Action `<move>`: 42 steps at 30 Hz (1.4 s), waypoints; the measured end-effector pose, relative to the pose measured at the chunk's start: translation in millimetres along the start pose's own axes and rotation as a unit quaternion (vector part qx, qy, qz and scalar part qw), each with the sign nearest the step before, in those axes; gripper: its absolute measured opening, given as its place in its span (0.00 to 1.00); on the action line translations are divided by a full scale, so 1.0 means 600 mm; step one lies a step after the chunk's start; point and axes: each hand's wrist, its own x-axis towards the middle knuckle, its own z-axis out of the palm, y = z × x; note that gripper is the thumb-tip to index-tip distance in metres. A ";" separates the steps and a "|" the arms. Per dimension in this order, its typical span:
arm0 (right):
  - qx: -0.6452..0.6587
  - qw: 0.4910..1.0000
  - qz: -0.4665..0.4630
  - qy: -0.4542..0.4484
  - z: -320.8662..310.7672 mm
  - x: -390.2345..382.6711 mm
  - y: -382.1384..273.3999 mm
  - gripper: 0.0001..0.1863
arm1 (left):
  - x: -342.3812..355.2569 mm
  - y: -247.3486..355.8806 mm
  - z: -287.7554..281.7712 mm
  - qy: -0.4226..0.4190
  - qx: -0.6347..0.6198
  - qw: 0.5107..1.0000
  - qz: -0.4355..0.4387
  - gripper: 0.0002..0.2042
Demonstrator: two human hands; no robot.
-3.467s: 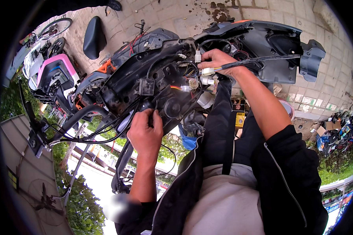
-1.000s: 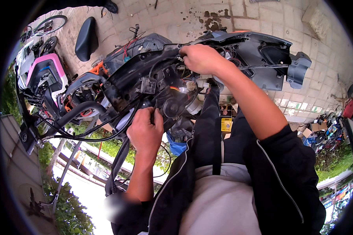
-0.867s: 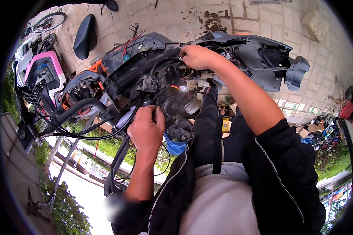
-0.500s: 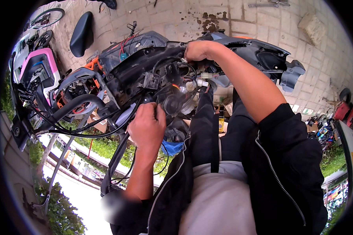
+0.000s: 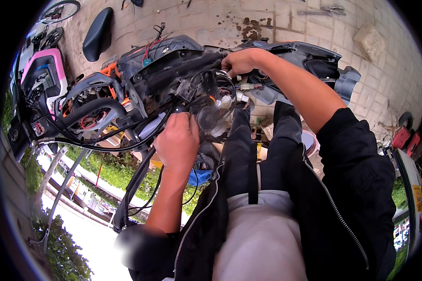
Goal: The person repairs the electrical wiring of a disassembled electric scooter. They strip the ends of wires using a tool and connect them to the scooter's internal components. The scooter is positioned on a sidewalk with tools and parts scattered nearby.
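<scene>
- Head view, left: a pink scooter (image 5: 40, 77) and a detached black seat (image 5: 97, 33) sit on the paved floor (image 5: 286, 33), well apart from your work.
- Centre-left: your left hand (image 5: 177, 143) is clenched on the black cable bundle (image 5: 103, 140) under the stripped scooter front (image 5: 173, 79). Pulling hard could tear a connector loose.
- Centre: the clear headlight unit (image 5: 211, 117) lies just beside that grip; a slip may crack it.
- Right: your right hand (image 5: 241, 61) pinches small wiring connectors (image 5: 241, 91); whether they are fully gripped cannot be told.
- No open container shows its contents.
</scene>
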 end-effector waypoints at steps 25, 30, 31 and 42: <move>0.239 0.967 -0.082 0.032 0.017 -0.023 -0.005 0.13 | 0.005 0.006 -0.009 -0.019 -0.015 1.000 0.004 0.04; 0.103 0.984 -0.067 0.126 0.033 -0.020 0.002 0.15 | 0.005 0.003 -0.016 -0.010 -0.018 1.000 0.022 0.04; 0.056 0.983 -0.085 0.153 0.042 -0.023 -0.005 0.16 | 0.006 0.003 -0.015 -0.012 -0.016 1.000 0.021 0.04; 0.097 0.970 -0.043 0.218 0.078 -0.035 0.000 0.18 | 0.002 0.008 -0.001 0.005 0.036 0.999 -0.005 0.04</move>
